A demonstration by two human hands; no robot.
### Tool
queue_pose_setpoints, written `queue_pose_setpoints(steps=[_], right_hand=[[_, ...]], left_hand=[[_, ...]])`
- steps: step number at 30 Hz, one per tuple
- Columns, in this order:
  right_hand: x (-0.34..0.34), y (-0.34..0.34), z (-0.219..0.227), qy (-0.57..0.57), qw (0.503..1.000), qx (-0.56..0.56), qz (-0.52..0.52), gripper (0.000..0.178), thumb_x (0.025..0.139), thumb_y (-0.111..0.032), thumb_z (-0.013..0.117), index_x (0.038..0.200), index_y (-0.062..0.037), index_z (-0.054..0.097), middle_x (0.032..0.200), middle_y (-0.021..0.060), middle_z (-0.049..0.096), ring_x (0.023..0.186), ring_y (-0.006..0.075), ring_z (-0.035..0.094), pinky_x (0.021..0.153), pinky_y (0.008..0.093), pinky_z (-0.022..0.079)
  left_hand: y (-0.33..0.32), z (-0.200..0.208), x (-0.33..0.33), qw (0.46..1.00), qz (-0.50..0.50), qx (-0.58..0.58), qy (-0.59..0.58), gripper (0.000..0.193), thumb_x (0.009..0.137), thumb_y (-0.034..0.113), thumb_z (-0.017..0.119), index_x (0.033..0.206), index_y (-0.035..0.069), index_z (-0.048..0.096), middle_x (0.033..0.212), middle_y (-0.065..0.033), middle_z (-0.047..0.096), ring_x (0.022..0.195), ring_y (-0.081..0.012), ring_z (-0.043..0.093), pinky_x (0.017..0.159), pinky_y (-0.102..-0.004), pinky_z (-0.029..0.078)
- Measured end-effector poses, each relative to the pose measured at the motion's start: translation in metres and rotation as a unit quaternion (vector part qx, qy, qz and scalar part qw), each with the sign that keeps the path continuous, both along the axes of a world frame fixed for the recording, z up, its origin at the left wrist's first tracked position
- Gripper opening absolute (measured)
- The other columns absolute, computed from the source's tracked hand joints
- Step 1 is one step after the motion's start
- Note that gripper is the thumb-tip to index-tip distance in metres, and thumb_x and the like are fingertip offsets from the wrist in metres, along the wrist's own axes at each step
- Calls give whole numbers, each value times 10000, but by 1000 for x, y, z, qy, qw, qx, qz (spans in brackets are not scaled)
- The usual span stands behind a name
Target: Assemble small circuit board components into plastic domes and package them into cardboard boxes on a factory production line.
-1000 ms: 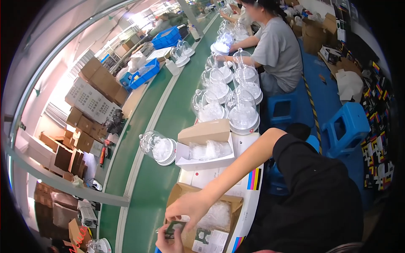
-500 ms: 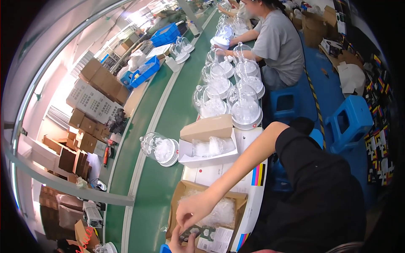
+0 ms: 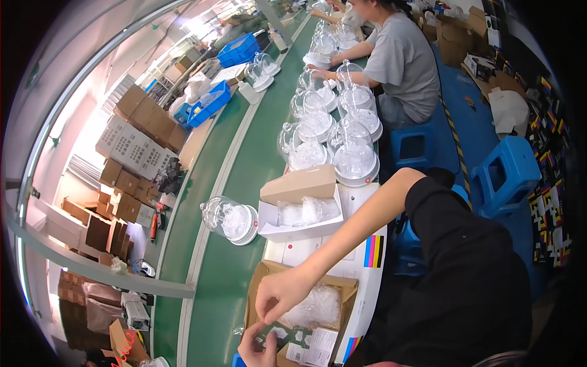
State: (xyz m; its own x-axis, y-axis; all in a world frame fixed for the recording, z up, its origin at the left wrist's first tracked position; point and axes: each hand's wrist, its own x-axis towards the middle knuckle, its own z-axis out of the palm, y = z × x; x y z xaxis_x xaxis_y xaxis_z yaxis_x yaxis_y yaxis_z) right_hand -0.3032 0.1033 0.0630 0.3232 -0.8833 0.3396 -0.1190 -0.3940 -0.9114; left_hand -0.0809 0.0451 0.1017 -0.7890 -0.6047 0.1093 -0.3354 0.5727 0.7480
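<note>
My right hand (image 3: 282, 295) reaches in from the right over an open cardboard box (image 3: 255, 278). Its fingers are pinched together; whatever sits between them is too small to make out. Just below, my left hand (image 3: 257, 350) has thumb and forefinger curved apart, with nothing visible between them. The forefinger's tip comes close to the right fingertips. Inside the box lie a clear plastic bag of whitish material (image 3: 318, 307), small dark and pale pieces (image 3: 280, 333), and white printed slips (image 3: 313, 347) near the lower edge.
Beyond the box stands a white carton (image 3: 299, 231) with wrapped contents. A clear dome on a white base (image 3: 237, 221) stands left of it on the green belt (image 3: 214, 287). Several domes (image 3: 354, 160) line the bench toward a seated co-worker (image 3: 403, 67). Blue stools (image 3: 504, 174) stand right.
My left hand has shifted slightly left and downward, its thumb and forefinger now wider apart. My right hand stays pinched in nearly the same place. The co-worker's lit item no longer glows.
</note>
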Motion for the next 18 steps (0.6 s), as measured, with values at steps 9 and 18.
queue_pose_setpoints(steps=[9,18], right_hand=[[-5,1,0,-21,998,20,-64,204,855,-194,686,835,8,699,720,57,687,653,123,645,603,277,513],[-16,-6,10,77,982,-47,-167,169,787,-165,741,838,-6,714,737,91,697,651,156,657,610,278,513]], left_hand=[[-5,-7,15,999,-10,32,-33,247,832,21,689,1071,8,627,909,-55,640,760,-108,569,625,-229,465],[-11,-9,3,998,-35,30,30,357,804,-64,631,1159,-53,595,1088,-108,635,964,-160,611,877,-272,479]])
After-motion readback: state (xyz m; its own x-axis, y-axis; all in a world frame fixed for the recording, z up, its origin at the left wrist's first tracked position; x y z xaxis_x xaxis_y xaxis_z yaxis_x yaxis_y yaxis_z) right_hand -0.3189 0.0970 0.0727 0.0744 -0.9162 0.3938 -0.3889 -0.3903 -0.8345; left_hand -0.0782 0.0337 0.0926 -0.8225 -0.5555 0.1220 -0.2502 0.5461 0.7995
